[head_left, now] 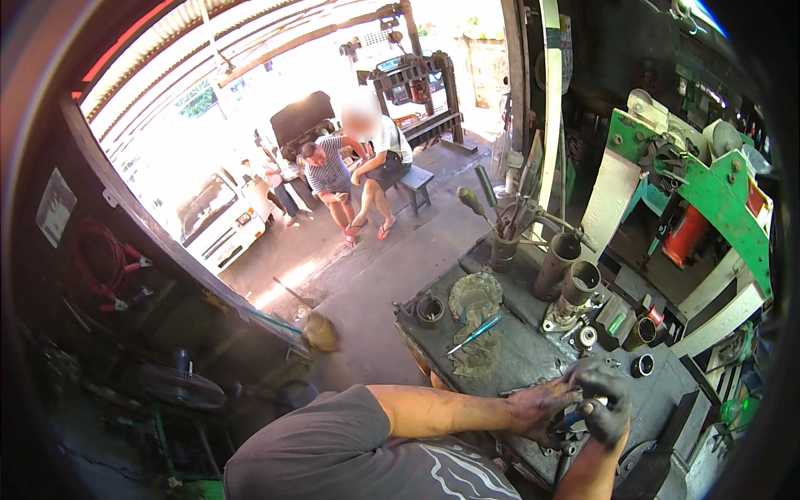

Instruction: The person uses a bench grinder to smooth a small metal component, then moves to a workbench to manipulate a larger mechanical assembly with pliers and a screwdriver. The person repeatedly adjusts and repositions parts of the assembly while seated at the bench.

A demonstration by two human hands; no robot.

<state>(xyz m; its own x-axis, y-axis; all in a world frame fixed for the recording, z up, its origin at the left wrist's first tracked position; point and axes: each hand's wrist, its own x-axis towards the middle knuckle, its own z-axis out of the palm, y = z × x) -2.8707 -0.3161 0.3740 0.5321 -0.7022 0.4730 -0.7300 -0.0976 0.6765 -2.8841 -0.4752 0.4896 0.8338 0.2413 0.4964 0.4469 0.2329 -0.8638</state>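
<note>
My left hand (540, 408) reaches across the near side of a dark, greasy workbench (533, 333), its fingers closed. Against it is my right hand (607, 402), blackened all over, with its fingers curled in. A small part with a blue patch (572, 420) shows between the two hands; most of it is hidden, so its kind does not show. Small metal pieces (570, 448) lie just below the hands. Beyond them on the bench are a blue-handled screwdriver (477, 333) on a dirty rag (475, 354) and a round metal part (586, 337).
A can of tools (503, 252), two upright metal cylinders (557, 265) and a small cup (430, 309) stand on the bench. A black ring (642, 365) lies right. A green-framed machine (725, 200) rises at the right. Outside, two people sit on a bench (417, 178); a broom (320, 332) leans left.
</note>
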